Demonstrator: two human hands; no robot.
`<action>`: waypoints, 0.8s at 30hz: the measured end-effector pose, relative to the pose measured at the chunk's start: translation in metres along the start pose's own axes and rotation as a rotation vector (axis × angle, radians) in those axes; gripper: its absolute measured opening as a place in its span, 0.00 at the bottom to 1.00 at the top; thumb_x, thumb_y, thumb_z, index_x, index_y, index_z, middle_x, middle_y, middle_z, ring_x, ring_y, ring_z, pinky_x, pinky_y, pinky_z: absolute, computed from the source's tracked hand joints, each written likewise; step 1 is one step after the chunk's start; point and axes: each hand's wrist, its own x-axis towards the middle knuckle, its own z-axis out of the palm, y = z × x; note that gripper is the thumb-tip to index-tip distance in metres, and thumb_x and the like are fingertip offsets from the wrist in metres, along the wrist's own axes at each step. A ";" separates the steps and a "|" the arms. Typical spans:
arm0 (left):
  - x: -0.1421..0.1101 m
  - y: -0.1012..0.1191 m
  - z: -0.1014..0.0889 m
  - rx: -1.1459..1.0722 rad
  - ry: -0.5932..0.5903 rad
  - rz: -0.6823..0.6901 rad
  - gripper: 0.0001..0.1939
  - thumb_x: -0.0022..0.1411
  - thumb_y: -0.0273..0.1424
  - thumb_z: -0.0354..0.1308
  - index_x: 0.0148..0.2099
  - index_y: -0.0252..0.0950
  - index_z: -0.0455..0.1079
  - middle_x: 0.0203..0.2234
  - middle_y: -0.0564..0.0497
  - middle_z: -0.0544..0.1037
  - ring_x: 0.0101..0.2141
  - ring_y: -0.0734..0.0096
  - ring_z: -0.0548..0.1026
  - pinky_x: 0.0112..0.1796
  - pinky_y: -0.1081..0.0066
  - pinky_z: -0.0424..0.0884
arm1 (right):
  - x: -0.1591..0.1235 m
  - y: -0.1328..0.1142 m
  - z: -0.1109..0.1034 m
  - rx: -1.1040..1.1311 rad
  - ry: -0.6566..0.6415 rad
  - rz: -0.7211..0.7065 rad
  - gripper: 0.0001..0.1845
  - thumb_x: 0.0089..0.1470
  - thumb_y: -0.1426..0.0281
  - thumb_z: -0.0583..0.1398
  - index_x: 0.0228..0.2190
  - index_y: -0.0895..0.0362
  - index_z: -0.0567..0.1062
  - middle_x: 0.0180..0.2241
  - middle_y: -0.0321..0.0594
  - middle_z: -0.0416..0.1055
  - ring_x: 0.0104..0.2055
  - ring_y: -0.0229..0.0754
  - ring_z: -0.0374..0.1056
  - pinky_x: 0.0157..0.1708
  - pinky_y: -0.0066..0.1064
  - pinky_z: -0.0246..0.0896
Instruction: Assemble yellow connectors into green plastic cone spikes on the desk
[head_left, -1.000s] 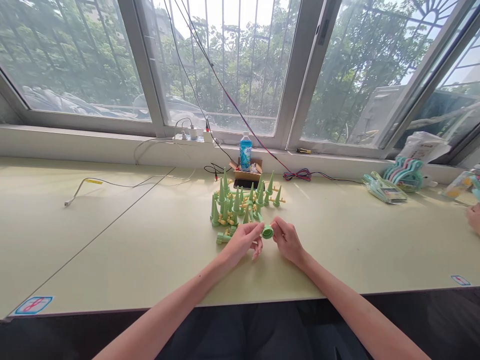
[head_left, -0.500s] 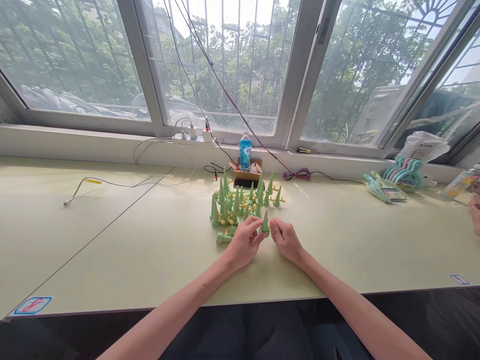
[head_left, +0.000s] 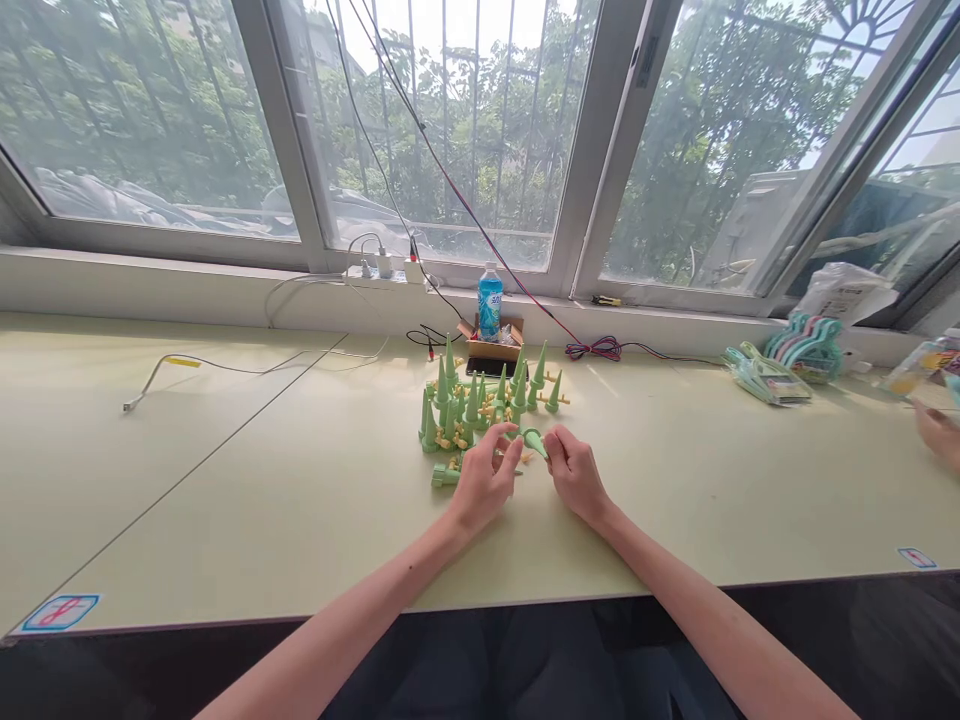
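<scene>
Left hand (head_left: 484,480): fingers pinched on green cone (head_left: 534,441).
Right hand (head_left: 574,473): fingers gripped same cone.
Cone cluster (head_left: 480,405): upright on desk (head_left: 300,500), just behind.

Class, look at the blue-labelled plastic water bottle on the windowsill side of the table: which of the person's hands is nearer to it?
Left, narrowly. The left hand lies almost straight below the blue-labelled plastic water bottle in the picture; the right hand sits further off to the right, pinching a small green plastic cone.

Smooth matt green plastic cones (head_left: 471,405) stand on a satin, pale yellow-green laminate table (head_left: 300,500)
</scene>
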 end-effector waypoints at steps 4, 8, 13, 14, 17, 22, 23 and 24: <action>0.000 0.008 -0.001 -0.240 -0.139 -0.175 0.26 0.63 0.50 0.54 0.52 0.33 0.64 0.21 0.56 0.71 0.11 0.79 0.62 0.15 0.75 0.59 | -0.001 0.000 0.000 -0.045 -0.075 -0.078 0.21 0.66 0.57 0.46 0.24 0.53 0.55 0.19 0.30 0.53 0.21 0.35 0.48 0.23 0.28 0.47; 0.000 0.011 -0.002 -0.283 -0.166 -0.188 0.24 0.62 0.49 0.57 0.45 0.32 0.66 0.18 0.57 0.69 0.11 0.80 0.62 0.16 0.75 0.59 | -0.002 0.002 0.001 -0.050 -0.105 -0.090 0.21 0.66 0.57 0.46 0.24 0.53 0.54 0.19 0.30 0.53 0.21 0.35 0.48 0.23 0.27 0.47; 0.000 0.003 -0.002 -0.261 -0.163 -0.155 0.24 0.61 0.48 0.58 0.48 0.34 0.64 0.22 0.57 0.68 0.12 0.82 0.62 0.14 0.76 0.58 | -0.002 0.002 0.002 -0.028 -0.112 -0.074 0.21 0.66 0.58 0.46 0.24 0.53 0.54 0.20 0.30 0.55 0.21 0.35 0.50 0.23 0.28 0.49; 0.000 0.002 -0.002 -0.255 -0.159 -0.148 0.24 0.61 0.48 0.58 0.49 0.34 0.63 0.24 0.57 0.68 0.12 0.82 0.63 0.14 0.76 0.59 | -0.003 0.002 0.002 -0.021 -0.113 -0.069 0.21 0.66 0.58 0.46 0.23 0.53 0.55 0.20 0.30 0.55 0.21 0.35 0.50 0.23 0.28 0.49; -0.001 -0.002 -0.002 -0.224 -0.151 -0.121 0.24 0.61 0.47 0.59 0.51 0.37 0.63 0.30 0.54 0.68 0.14 0.83 0.63 0.14 0.77 0.59 | -0.003 0.001 0.003 -0.005 -0.113 -0.045 0.21 0.66 0.58 0.46 0.23 0.53 0.54 0.19 0.30 0.55 0.20 0.35 0.49 0.22 0.28 0.49; -0.002 -0.002 -0.002 -0.120 -0.123 -0.069 0.20 0.61 0.45 0.59 0.50 0.38 0.65 0.36 0.51 0.70 0.16 0.83 0.65 0.16 0.78 0.60 | -0.003 0.000 0.005 0.016 -0.110 -0.020 0.22 0.66 0.56 0.45 0.23 0.53 0.54 0.18 0.29 0.53 0.20 0.35 0.48 0.20 0.28 0.47; -0.002 -0.001 -0.002 -0.090 -0.119 -0.060 0.20 0.61 0.44 0.59 0.49 0.38 0.66 0.35 0.51 0.71 0.17 0.82 0.66 0.17 0.77 0.61 | -0.003 0.000 0.005 0.019 -0.111 -0.013 0.22 0.66 0.55 0.45 0.23 0.53 0.54 0.18 0.29 0.52 0.20 0.35 0.47 0.20 0.28 0.47; -0.002 -0.001 -0.002 -0.065 -0.116 -0.052 0.20 0.61 0.44 0.58 0.49 0.38 0.66 0.34 0.51 0.71 0.17 0.82 0.66 0.17 0.77 0.62 | -0.003 0.000 0.005 0.022 -0.111 -0.005 0.23 0.66 0.55 0.45 0.23 0.53 0.54 0.18 0.29 0.52 0.20 0.35 0.47 0.20 0.28 0.46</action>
